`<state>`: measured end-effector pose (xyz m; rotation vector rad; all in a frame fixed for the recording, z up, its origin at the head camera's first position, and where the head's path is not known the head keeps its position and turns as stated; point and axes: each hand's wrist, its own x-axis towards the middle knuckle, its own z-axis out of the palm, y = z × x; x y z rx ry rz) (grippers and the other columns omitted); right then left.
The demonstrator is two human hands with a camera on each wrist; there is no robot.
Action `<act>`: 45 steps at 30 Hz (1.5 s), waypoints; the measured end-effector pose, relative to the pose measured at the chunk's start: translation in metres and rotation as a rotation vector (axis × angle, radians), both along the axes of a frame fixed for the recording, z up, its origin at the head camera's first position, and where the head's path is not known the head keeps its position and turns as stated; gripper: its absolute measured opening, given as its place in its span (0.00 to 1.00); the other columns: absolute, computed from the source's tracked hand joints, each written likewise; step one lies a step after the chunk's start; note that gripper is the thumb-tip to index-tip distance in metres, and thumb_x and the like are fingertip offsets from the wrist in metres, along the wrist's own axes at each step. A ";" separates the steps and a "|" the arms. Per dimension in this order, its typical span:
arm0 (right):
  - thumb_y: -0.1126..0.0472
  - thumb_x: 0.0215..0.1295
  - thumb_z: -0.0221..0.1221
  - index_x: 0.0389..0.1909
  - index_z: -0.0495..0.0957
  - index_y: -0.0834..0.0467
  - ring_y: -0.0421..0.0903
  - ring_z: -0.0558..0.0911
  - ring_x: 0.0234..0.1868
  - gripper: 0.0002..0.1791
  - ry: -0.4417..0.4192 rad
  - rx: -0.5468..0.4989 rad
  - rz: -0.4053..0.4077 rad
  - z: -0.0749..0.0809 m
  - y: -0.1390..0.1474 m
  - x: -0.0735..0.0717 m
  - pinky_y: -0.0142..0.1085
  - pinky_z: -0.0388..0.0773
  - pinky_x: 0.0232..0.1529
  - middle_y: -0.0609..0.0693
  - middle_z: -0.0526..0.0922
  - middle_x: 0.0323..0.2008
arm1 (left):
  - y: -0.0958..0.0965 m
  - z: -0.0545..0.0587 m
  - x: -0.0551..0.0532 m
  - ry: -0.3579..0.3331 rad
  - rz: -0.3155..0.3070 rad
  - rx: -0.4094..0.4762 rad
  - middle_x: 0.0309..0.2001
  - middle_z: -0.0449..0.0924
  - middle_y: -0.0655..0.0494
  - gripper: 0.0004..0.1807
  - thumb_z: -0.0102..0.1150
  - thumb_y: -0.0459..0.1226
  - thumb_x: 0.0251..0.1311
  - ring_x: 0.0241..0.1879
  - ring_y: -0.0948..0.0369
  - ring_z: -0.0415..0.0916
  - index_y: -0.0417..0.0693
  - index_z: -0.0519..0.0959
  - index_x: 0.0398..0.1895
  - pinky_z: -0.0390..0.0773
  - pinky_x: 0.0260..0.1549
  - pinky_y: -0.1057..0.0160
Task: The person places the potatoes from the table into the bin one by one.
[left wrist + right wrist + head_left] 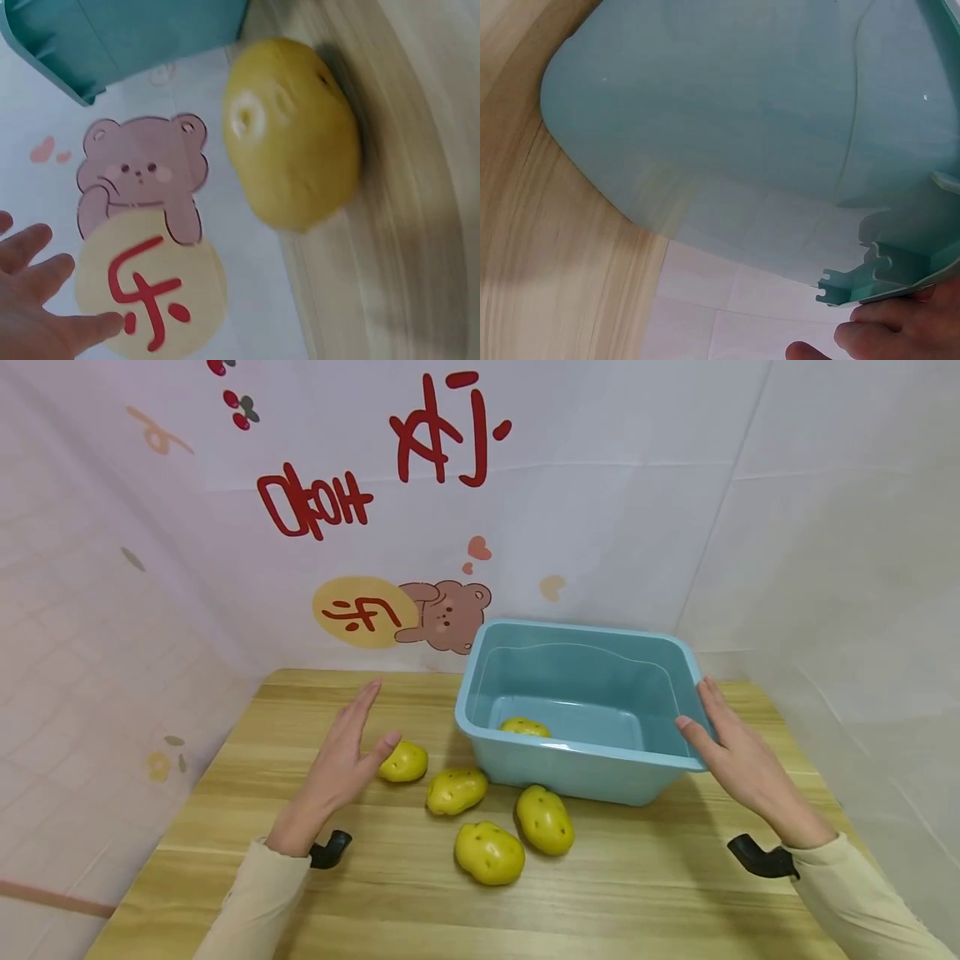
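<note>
My left hand [339, 770] is held above the left part of the table with its fingers straight and thumb apart, holding nothing. Just beyond its thumb lies a yellow potato [405, 762], partly hidden by the hand and large in the left wrist view. My right hand [742, 770] is at the right rim of a light blue plastic tub [577, 768], fingers extended along the rim and thumb overlapping its inner side in the head view. In the tub lies one potato [525, 727]. In front of the tub are three more potatoes [489, 853].
The tub stands toward the back right of the wooden table [600, 893]. A white wall sheet [600, 510] with red characters and a bear print [450, 614] rises behind it. Pale sheets also flank the table on both sides.
</note>
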<state>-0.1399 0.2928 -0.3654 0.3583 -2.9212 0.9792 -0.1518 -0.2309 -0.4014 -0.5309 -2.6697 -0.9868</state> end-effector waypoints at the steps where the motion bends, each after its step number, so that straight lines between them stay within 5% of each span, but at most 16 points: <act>1: 0.46 0.84 0.42 0.83 0.34 0.60 0.67 0.37 0.81 0.42 0.001 -0.001 0.001 0.000 0.001 0.000 0.69 0.38 0.74 0.57 0.31 0.83 | -0.002 -0.001 0.000 -0.003 -0.006 -0.006 0.83 0.47 0.44 0.45 0.51 0.57 0.75 0.80 0.41 0.47 0.49 0.48 0.85 0.43 0.76 0.35; 6: 0.45 0.84 0.43 0.83 0.34 0.60 0.67 0.38 0.81 0.42 0.001 0.003 -0.009 0.000 0.003 0.001 0.69 0.39 0.74 0.58 0.31 0.83 | -0.012 -0.006 -0.006 -0.015 -0.056 -0.052 0.83 0.49 0.46 0.48 0.58 0.59 0.69 0.80 0.44 0.46 0.50 0.52 0.84 0.44 0.75 0.33; 14: 0.45 0.84 0.43 0.83 0.35 0.60 0.66 0.38 0.81 0.42 0.012 0.022 -0.013 0.002 0.005 -0.002 0.69 0.40 0.74 0.58 0.32 0.83 | -0.022 -0.019 -0.019 -0.139 -0.143 -0.169 0.83 0.48 0.46 0.53 0.72 0.54 0.61 0.81 0.44 0.42 0.45 0.56 0.82 0.43 0.74 0.32; 22: 0.46 0.84 0.44 0.83 0.35 0.63 0.69 0.40 0.80 0.43 -0.002 0.051 -0.009 0.000 0.002 -0.002 0.69 0.42 0.74 0.62 0.33 0.82 | -0.028 -0.033 -0.027 -0.227 -0.188 -0.214 0.81 0.52 0.41 0.54 0.73 0.54 0.59 0.80 0.41 0.46 0.44 0.57 0.82 0.48 0.73 0.32; 37: 0.45 0.83 0.44 0.83 0.35 0.61 0.68 0.41 0.81 0.43 -0.013 0.049 -0.020 0.000 0.001 -0.002 0.71 0.44 0.72 0.62 0.34 0.83 | -0.026 -0.048 -0.048 -0.392 -0.235 -0.168 0.73 0.69 0.42 0.48 0.73 0.54 0.60 0.73 0.42 0.64 0.45 0.64 0.78 0.63 0.70 0.37; 45: 0.44 0.83 0.44 0.83 0.35 0.61 0.68 0.41 0.81 0.43 -0.013 0.049 -0.024 0.003 -0.001 0.000 0.70 0.44 0.72 0.62 0.34 0.83 | -0.031 -0.052 -0.050 -0.466 -0.246 -0.114 0.72 0.69 0.41 0.47 0.73 0.52 0.60 0.69 0.44 0.68 0.41 0.66 0.77 0.65 0.69 0.39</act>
